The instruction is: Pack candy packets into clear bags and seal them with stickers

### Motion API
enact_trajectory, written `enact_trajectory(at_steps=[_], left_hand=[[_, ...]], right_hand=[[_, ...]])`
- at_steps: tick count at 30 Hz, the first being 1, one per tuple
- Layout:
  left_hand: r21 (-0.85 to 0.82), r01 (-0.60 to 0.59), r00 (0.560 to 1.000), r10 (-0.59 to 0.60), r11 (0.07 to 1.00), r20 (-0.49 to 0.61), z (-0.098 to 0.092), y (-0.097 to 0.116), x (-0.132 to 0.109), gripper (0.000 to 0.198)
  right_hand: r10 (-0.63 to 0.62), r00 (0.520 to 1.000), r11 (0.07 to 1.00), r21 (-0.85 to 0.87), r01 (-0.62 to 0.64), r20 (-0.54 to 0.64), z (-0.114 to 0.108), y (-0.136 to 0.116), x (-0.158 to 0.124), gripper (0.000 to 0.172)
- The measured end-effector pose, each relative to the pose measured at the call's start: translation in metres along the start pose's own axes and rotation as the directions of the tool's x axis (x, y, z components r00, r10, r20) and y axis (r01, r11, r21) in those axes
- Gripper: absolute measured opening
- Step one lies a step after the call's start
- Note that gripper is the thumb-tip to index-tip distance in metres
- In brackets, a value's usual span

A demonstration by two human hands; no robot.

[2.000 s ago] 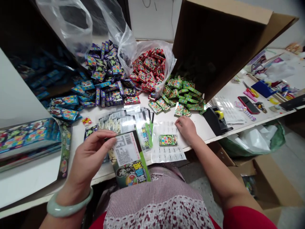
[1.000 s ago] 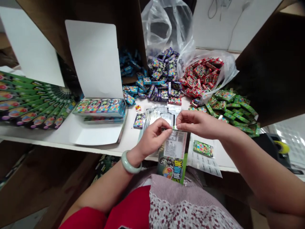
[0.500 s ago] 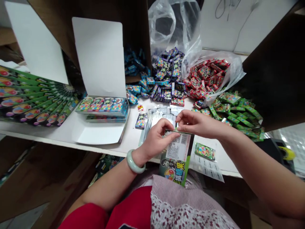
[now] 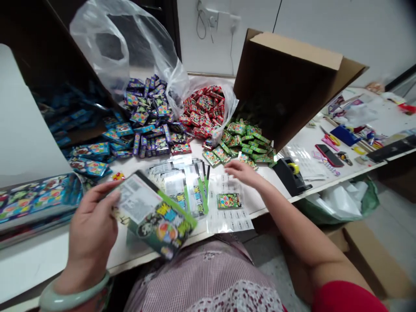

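My left hand (image 4: 91, 229) grips a printed candy display card (image 4: 156, 212) with a green edge and a barcode label, tilted over the table's front edge. My right hand (image 4: 242, 172) is spread open and empty, nearest the top of a clear sticker sheet (image 4: 229, 221). A small green candy packet (image 4: 229, 201) lies on that sheet. To its left lies a fanned stack of clear-backed cards (image 4: 178, 184). Beyond them are heaps of purple-blue packets (image 4: 146, 117), red packets in a plastic bag (image 4: 203, 108) and green packets (image 4: 242, 141).
A black tape dispenser (image 4: 290, 175) stands right of the sheet, behind it an open cardboard box (image 4: 286, 73). A phone (image 4: 329, 155) and scissors (image 4: 329, 139) lie on the table's far right. A green bag of white plastic (image 4: 338, 203) sits below the edge.
Both hands were pinching the card's top edge; now my right hand has let go and moved right. My left hand has swung the card left, and the view has turned right.
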State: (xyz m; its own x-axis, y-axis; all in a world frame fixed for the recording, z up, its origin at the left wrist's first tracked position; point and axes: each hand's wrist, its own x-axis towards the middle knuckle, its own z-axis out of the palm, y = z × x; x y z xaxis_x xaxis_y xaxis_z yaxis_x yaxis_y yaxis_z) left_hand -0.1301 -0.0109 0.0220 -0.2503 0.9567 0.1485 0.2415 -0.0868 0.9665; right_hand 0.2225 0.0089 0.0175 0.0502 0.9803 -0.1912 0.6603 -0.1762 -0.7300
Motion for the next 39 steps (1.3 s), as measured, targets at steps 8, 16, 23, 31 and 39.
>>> enact_trajectory(at_steps=[8, 16, 23, 31, 39], left_hand=[[-0.287, 0.391, 0.909, -0.416, 0.874, -0.028, -0.001, -0.057, -0.014, 0.049], [0.124, 0.401, 0.905, -0.413, 0.908, 0.101, -0.022, -0.061, -0.023, 0.086], [0.557, 0.041, 0.976, -0.152, 0.829, 0.155, -0.041, -0.058, -0.024, 0.067], [0.486, -0.697, 0.64, 0.153, 0.528, 0.753, 0.018, -0.034, -0.011, 0.084], [0.485, -0.658, 0.705, 0.245, 0.576, 0.665, 0.005, -0.025, -0.013, 0.091]], right_hand=[[0.058, 0.912, 0.969, -0.197, -0.149, -0.406, -0.012, 0.081, 0.022, 0.054], [0.148, 0.875, 0.989, 0.042, -0.145, -0.46, -0.004, 0.093, 0.046, 0.066], [0.155, 0.929, 0.928, 0.371, -0.02, -0.337, -0.012, 0.089, 0.035, 0.047], [-0.112, 0.992, 0.774, 0.622, 0.118, -0.049, 0.009, 0.023, 0.003, 0.055], [-0.211, 0.969, 0.729, 0.639, 0.245, -0.132, 0.05, -0.031, -0.005, 0.048]])
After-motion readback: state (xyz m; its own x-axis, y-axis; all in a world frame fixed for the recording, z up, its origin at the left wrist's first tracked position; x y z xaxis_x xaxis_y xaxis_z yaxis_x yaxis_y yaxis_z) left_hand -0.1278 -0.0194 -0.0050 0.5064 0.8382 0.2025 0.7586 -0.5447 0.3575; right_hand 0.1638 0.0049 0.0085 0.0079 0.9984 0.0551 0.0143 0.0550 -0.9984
